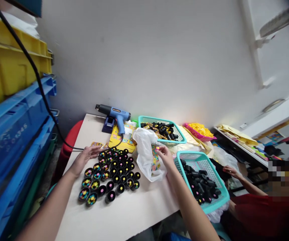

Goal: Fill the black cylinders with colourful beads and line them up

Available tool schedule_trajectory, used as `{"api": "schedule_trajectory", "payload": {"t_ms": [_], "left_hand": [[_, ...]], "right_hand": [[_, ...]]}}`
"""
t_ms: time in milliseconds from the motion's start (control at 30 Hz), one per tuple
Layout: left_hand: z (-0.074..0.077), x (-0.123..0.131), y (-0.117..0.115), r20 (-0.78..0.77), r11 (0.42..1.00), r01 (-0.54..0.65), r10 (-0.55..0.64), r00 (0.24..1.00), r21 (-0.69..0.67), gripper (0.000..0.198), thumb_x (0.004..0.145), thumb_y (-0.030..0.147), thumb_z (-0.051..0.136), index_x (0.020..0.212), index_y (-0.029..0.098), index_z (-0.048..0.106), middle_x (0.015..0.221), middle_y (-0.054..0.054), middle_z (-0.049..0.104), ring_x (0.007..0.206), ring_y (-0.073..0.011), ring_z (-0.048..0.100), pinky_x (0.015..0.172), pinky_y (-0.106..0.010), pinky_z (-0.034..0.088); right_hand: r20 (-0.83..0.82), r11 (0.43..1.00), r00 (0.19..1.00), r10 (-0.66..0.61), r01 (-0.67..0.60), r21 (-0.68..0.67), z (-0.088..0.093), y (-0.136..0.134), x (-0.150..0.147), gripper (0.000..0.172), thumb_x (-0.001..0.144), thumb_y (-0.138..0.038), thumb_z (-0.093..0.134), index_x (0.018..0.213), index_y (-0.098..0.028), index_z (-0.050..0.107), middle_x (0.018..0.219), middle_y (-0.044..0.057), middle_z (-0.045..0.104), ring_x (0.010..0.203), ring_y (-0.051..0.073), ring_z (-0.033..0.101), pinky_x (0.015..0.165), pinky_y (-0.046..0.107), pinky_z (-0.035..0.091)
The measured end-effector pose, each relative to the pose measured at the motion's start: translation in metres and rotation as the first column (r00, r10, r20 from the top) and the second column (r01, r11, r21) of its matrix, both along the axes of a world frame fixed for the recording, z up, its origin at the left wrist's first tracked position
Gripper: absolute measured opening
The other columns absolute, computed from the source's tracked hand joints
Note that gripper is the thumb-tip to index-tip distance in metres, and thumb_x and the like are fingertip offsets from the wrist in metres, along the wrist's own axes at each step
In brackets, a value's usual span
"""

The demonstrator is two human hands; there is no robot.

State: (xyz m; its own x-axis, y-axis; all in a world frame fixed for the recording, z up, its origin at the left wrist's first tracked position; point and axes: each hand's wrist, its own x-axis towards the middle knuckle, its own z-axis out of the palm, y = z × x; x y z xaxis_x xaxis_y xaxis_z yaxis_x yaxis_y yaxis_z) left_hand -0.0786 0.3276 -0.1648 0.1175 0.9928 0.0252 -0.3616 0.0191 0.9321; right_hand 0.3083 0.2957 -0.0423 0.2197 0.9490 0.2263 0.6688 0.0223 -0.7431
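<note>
My left hand (85, 159) is open, its fingers stretched out beside the far left of a group of small black round cups (120, 188). The cups stand upright on the white table (144, 209). Several at the left hold many coloured bits; others show a single pink or yellow dot. My right hand (165, 156) is closed in a pinch, with a small yellow-and-pink piece (157, 148) at the fingertips. It is at the opening of a white plastic bag (143, 144), where many tiny multicoloured pieces (155, 159) show.
A blue heat gun (119, 115) stands behind the cups, near a yellow box (115, 140). Turquoise baskets (178, 157) with black parts are at the right and back. A pink basket (202, 137) holds yellow pieces. Crates (13, 124) rise at left; a person (256, 207) sits at right.
</note>
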Motion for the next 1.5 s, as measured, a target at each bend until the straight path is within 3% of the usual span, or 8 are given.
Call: {"api": "schedule_trajectory", "payload": {"t_ms": [200,367,567,800,1067,1267,1367,1500], "left_hand": [[0.002,0.001,-0.002,0.002,1.0,-0.002,0.002,1.0,-0.015,0.077,0.071,0.083,0.045,0.108,0.019,0.068,0.117,-0.014,0.069,0.121,-0.0353,0.055,0.103,-0.049,0.039],[0.005,-0.001,-0.004,0.0,1.0,0.006,-0.006,1.0,-0.018,0.078,0.071,0.084,0.045,0.108,0.019,0.067,0.117,-0.014,0.07,0.122,-0.0352,0.054,0.103,-0.05,0.038],[0.003,-0.001,-0.003,0.002,1.0,0.003,-0.003,1.0,-0.004,0.076,0.072,0.083,0.045,0.108,0.019,0.068,0.115,-0.014,0.07,0.119,-0.035,0.057,0.102,-0.049,0.039],[0.002,0.0,-0.005,0.009,1.0,-0.003,0.003,1.0,0.015,0.072,0.075,0.079,0.045,0.11,0.02,0.068,0.114,-0.013,0.071,0.118,-0.0337,0.058,0.102,-0.047,0.04],[0.0,-0.001,-0.002,-0.005,1.0,0.012,-0.012,1.0,0.009,0.076,0.072,0.082,0.044,0.109,0.02,0.068,0.116,-0.014,0.07,0.12,-0.0351,0.056,0.102,-0.05,0.039],[0.0,-0.001,-0.002,-0.008,1.0,0.006,-0.005,1.0,0.013,0.074,0.074,0.08,0.044,0.11,0.02,0.068,0.119,-0.014,0.069,0.121,-0.0349,0.055,0.102,-0.049,0.04],[0.001,0.0,-0.003,-0.006,1.0,-0.001,0.001,1.0,0.005,0.075,0.073,0.081,0.046,0.109,0.02,0.069,0.117,-0.014,0.07,0.121,-0.0356,0.055,0.103,-0.05,0.039],[0.003,-0.001,-0.003,-0.005,1.0,0.004,-0.004,1.0,-0.007,0.075,0.071,0.083,0.046,0.107,0.02,0.069,0.119,-0.014,0.069,0.123,-0.0365,0.053,0.105,-0.051,0.037]], "right_hand": [[-0.132,0.966,0.965,0.227,-0.24,-0.092,0.008,-0.031,-0.072,0.031,0.081,-0.046,0.056,0.095,-0.02,0.052,0.087,0.005,0.069,0.068,0.016,0.065,0.05,0.023,0.047],[0.039,0.922,0.956,0.29,-0.269,-0.277,-0.01,-0.008,-0.12,0.019,0.088,-0.031,0.05,0.101,-0.018,0.051,0.08,0.002,0.069,0.057,0.014,0.064,0.046,0.023,0.047],[0.417,0.953,0.879,0.231,-0.12,-0.277,-0.022,0.025,-0.124,0.019,0.083,-0.017,0.056,0.102,-0.015,0.059,0.091,0.01,0.071,0.087,0.022,0.068,0.074,0.03,0.048],[0.683,0.951,0.682,0.26,-0.061,-0.302,-0.021,0.025,-0.134,0.022,0.088,-0.022,0.05,0.107,-0.018,0.061,0.099,0.011,0.071,0.087,0.023,0.067,0.073,0.031,0.046],[0.764,0.96,0.586,0.271,-0.107,-0.258,-0.009,0.017,-0.14,0.024,0.089,-0.013,0.048,0.106,-0.02,0.062,0.107,0.011,0.068,0.086,0.02,0.065,0.07,0.028,0.046],[0.68,0.976,0.72,0.136,-0.216,0.033,0.018,-0.014,-0.104,0.034,0.096,-0.024,0.041,0.126,-0.021,0.055,0.122,0.01,0.06,0.102,0.02,0.06,0.086,0.03,0.047],[0.56,0.975,0.821,-0.111,-0.019,0.221,0.029,-0.017,-0.058,0.032,0.094,-0.026,0.044,0.119,-0.015,0.059,0.119,0.015,0.058,0.114,0.025,0.052,0.095,0.038,0.044],[0.584,0.988,0.805,-0.108,0.152,-0.027,0.016,-0.001,-0.006,0.016,0.088,-0.021,0.057,0.099,-0.014,0.066,0.1,0.012,0.064,0.103,0.026,0.058,0.093,0.042,0.046]]}}
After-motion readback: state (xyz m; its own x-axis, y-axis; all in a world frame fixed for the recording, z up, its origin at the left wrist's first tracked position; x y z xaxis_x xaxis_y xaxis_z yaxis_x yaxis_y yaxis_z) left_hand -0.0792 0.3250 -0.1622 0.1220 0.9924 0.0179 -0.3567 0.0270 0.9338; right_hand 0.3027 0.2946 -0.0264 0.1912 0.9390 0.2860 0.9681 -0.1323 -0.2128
